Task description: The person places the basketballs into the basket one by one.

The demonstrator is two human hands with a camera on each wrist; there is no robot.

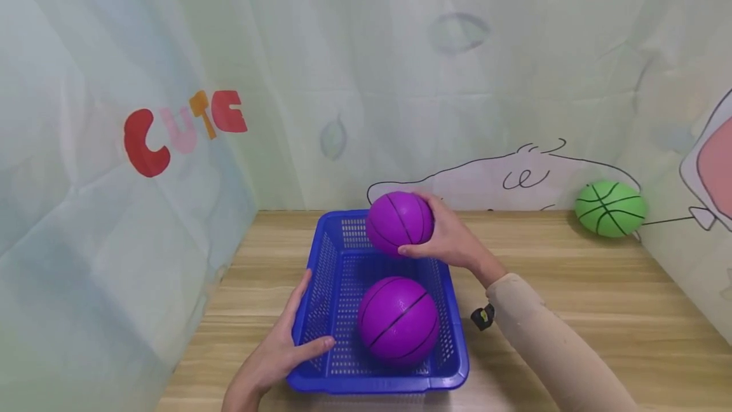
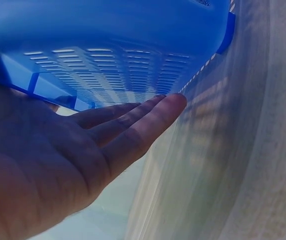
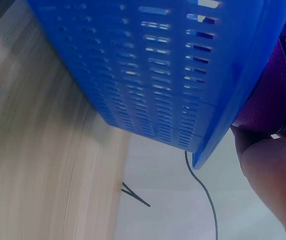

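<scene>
A purple toy basketball [image 1: 394,221] is gripped by my right hand [image 1: 452,237] over the far right part of the blue plastic basket [image 1: 377,385]. Thumb and fingers curve round the ball's right side. Closer to me, a second purple basketball [image 1: 398,321] rests inside the basket. My left hand [image 1: 280,348] is at the basket's left side, its thumb over the rim and its fingers along the outside. The left wrist view shows those fingers [image 2: 143,127] straight beside the slotted wall. In the right wrist view, the held ball [image 3: 272,95] is partly hidden by the basket's rim.
On the wooden table [image 1: 532,272], a green basketball [image 1: 610,208] sits at the far right by the printed back curtain [image 1: 366,49]. A side curtain with the word CUTE [image 1: 185,129] hangs at left. A small black device [image 1: 483,317] is by my right wrist.
</scene>
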